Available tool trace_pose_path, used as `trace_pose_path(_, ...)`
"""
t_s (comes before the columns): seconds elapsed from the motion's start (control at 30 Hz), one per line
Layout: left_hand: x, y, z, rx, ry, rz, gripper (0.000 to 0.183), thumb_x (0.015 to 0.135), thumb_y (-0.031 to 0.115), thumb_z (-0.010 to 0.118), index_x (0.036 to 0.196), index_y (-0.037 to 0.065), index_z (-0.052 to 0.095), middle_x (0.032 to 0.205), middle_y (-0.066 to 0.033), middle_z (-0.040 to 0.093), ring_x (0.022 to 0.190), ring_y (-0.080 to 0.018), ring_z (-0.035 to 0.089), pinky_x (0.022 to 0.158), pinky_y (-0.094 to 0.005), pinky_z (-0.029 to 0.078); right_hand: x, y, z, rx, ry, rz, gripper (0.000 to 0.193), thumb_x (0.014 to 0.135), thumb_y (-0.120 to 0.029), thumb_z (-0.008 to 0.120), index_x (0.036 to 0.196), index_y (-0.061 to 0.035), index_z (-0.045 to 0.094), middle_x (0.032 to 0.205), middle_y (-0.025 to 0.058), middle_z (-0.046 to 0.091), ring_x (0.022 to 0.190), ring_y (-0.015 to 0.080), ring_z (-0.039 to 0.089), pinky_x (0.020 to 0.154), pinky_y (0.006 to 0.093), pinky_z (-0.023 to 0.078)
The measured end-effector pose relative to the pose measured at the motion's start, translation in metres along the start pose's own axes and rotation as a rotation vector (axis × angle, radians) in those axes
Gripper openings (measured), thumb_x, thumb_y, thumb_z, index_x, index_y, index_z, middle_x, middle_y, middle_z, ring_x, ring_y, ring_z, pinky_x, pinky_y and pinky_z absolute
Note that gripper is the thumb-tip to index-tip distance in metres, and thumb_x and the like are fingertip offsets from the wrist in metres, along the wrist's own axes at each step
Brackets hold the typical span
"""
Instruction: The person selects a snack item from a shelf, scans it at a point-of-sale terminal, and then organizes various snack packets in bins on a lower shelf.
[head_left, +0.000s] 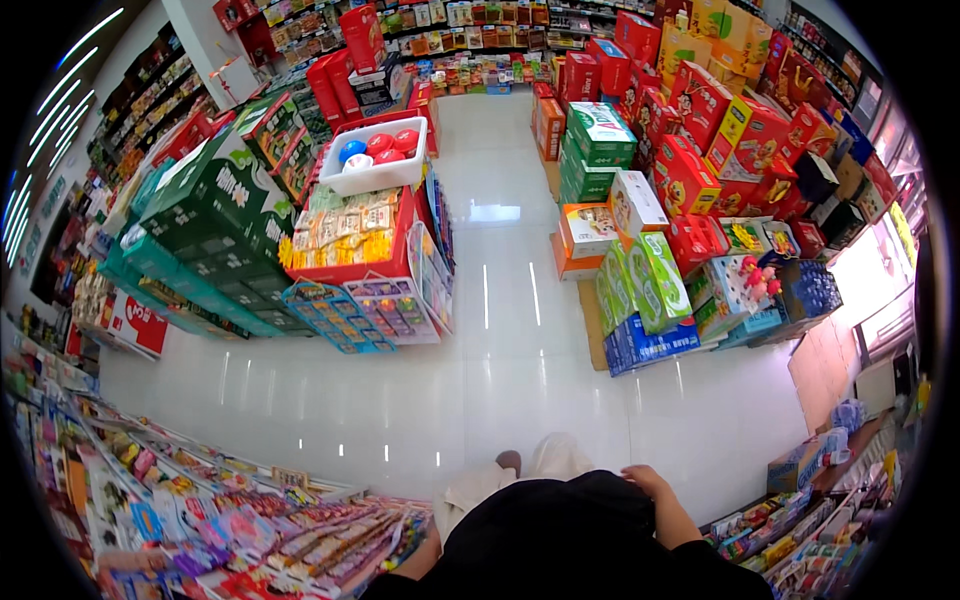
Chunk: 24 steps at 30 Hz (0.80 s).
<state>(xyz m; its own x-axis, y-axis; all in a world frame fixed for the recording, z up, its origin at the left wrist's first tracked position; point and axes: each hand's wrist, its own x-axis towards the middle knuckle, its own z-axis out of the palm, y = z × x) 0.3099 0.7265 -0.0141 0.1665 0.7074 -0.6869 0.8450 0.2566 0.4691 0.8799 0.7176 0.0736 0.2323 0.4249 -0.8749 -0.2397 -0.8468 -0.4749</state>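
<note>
My right hand (645, 479) is in front of me, beside the hem of my black top (590, 510). Its fingers are loosely bent and apart, and I see nothing in them. On the left, only a bare forearm (426, 552) shows past my sleeve, and the hand itself is hidden. That forearm is nearest to a sloping rack of packaged snacks (330, 535). Below me are my light trousers (555, 458) and one brown shoe (509, 461) on the shiny pale floor (500, 390).
Ahead on the left, a red display stand (405, 225) bears snack packs and a white tub (375, 180) of red, blue and white balls. Green cartons (220, 210) are stacked beside it. Stacked gift boxes (690, 190) line the right. An aisle runs between towards far shelves (470, 40).
</note>
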Motion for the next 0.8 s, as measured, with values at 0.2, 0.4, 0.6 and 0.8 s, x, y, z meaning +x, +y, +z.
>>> trace_pose_path(0.2,0.236,0.127,-0.165,-0.523,0.153,-0.208,0.026,0.087,0.024,0.050,0.096,0.004,0.062,0.082,-0.0096,0.067,0.069,-0.0151,0.062,0.059,-0.0303,0.048,0.111,0.017,-0.069,-0.589,0.391,-0.124,0.024,0.084,-0.019,0.053,0.097,-0.0040,0.066,0.075,0.0120,0.066,0.066,0.0256,0.063,0.058,0.0372,0.049)
trace_pose_path(0.4,0.398,0.312,-0.243,-0.733,0.256,-0.050,0.024,0.086,0.018,0.053,0.096,-0.002,0.061,0.077,-0.0127,0.066,0.065,-0.0184,0.062,0.062,-0.0287,0.051,0.268,-0.027,-0.179,0.099,0.083,0.565,0.012,0.082,-0.018,0.060,0.090,-0.0088,0.062,0.075,0.0144,0.063,0.064,0.0268,0.062,0.052,0.0419,0.048)
trace_pose_path(0.6,0.444,0.336,-0.263,-0.217,0.086,-0.042,0.034,0.084,0.029,0.055,0.097,0.000,0.066,0.093,-0.0198,0.066,0.090,-0.0327,0.063,0.080,-0.0382,0.049,0.396,-0.447,-0.097,-0.733,0.450,-0.372,0.034,0.081,-0.032,0.052,0.083,-0.0004,0.064,0.081,0.0195,0.064,0.080,0.0343,0.062,0.070,0.0436,0.047)
trace_pose_path(0.8,0.511,0.373,-0.318,-0.007,-0.132,-0.107,0.041,0.084,0.037,0.050,0.095,0.002,0.067,0.100,-0.0249,0.063,0.098,-0.0377,0.060,0.083,-0.0432,0.047,0.371,-0.861,0.071,-0.505,0.193,-1.082,0.024,0.091,-0.017,0.051,0.104,-0.0005,0.061,0.094,0.0129,0.064,0.082,0.0206,0.062,0.074,0.0294,0.048)
